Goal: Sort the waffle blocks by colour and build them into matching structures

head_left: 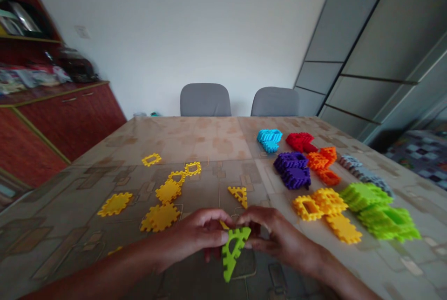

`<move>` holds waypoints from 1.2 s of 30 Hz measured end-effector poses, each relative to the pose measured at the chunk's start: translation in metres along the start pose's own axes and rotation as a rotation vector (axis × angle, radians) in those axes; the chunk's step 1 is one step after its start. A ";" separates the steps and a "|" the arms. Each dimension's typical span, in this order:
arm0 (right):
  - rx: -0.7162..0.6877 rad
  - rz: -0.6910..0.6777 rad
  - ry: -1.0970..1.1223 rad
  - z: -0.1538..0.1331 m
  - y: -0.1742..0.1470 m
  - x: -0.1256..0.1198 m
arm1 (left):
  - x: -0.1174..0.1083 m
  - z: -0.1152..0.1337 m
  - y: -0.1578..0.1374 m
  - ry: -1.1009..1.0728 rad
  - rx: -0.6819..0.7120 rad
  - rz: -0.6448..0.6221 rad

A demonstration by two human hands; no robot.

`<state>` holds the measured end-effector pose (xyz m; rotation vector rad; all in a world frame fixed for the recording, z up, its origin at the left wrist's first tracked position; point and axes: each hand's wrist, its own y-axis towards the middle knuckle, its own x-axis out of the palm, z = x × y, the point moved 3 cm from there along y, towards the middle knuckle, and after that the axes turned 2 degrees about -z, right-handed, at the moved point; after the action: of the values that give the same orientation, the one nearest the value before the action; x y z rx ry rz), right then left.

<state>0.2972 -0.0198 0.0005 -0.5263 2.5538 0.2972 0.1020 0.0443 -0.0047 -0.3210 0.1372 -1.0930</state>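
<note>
My left hand (211,235) and my right hand (267,232) are together near the table's front edge. Between them is a lime-green triangular interlocking tile (234,251) with notched edges and an opening in it. My left thumb presses on its left side, and my right fingers pinch it near the upper right. A bit of yellow shows behind the green tile at my left fingertips; its shape is mostly hidden. Just beyond my hands lies a yellow triangular tile (240,195), flat on the table.
Loose yellow tiles (160,216) lie left of centre. On the right stand stacks of tiles: light blue (269,140), red (300,141), purple (292,170), orange (323,165), grey (366,174), yellow-orange (328,201) and lime green (387,221). Two grey chairs (205,100) are behind the table.
</note>
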 end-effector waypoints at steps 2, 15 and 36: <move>0.082 0.084 0.202 0.008 -0.005 -0.002 | -0.001 0.005 0.003 -0.035 0.025 0.041; 0.297 0.311 0.836 0.014 -0.016 0.016 | 0.016 0.012 0.027 0.002 0.068 0.022; 0.285 0.787 0.454 -0.007 -0.078 -0.091 | 0.038 0.040 0.039 0.094 0.217 0.093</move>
<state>0.3996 -0.0645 0.0458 0.6100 3.0668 0.0713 0.1632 0.0347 0.0223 -0.0679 0.1146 -1.0205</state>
